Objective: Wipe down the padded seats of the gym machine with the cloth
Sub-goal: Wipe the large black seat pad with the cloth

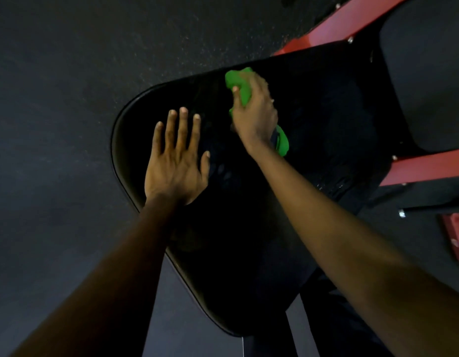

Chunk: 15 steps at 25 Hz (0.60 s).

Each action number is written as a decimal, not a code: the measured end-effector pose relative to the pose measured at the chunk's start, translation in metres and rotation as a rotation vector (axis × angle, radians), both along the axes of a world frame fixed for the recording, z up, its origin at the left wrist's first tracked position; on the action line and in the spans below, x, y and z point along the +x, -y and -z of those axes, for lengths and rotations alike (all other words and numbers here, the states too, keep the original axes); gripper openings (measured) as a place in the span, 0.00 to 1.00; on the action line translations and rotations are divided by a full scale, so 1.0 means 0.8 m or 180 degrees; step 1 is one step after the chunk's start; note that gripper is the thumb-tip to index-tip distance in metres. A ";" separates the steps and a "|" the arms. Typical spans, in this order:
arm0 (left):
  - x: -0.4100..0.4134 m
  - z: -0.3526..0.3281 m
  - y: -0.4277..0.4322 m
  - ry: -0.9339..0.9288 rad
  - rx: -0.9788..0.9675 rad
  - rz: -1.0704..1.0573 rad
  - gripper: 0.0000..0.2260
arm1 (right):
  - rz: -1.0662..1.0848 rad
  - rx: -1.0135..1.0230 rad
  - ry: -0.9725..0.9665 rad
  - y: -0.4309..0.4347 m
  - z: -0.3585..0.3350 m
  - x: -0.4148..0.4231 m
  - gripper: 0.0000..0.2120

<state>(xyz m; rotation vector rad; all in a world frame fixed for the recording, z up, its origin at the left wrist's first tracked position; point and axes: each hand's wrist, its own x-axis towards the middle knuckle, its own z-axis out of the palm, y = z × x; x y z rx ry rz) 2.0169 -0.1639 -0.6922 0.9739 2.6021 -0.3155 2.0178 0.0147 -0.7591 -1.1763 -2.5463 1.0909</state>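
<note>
Head view of the near seat with wiping under way. The left hand (175,163) lies palm down on the black padded seat (249,215) near its left rim, fingers straight and spread. It appears to be bracing the person, not cleaning. The right hand (254,109) is curled round a bunched green cloth (238,83), thumb and fingers closed over it, and presses it onto the pad toward the far edge. A loose tail of the cloth shows from under the wrist. The cloth therefore rests on the seat, inside its outline and near the left hand's fingertips. As to progress, this seat is judged to be partly done at most. The cloth is working the far portion, while the broad near portion under both forearms has no cloth on it. A few bright specks near the seat's right edge may be drops of moisture (the dim light and the black surface make this uncertain), and no clear boundary between wiped and unwiped areas can be read. A second pad (424,86) lies at the upper right, between the bars of the red frame (427,166). No hand or cloth touches it, so it is judged to remain to be wiped. The dark speckled floor (68,73) fills the rest of the view.
</note>
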 end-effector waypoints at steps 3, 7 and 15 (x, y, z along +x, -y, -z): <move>-0.002 0.000 0.000 0.0041 -0.0077 0.0032 0.33 | -0.1521 0.0005 -0.0566 0.042 -0.024 0.015 0.20; -0.001 -0.002 -0.003 0.0001 -0.0057 0.0019 0.33 | -0.1624 0.0196 -0.0477 -0.020 0.002 -0.025 0.20; -0.004 -0.003 -0.004 -0.0024 -0.0078 0.0066 0.32 | -0.2124 0.0334 -0.0695 0.026 -0.019 -0.026 0.19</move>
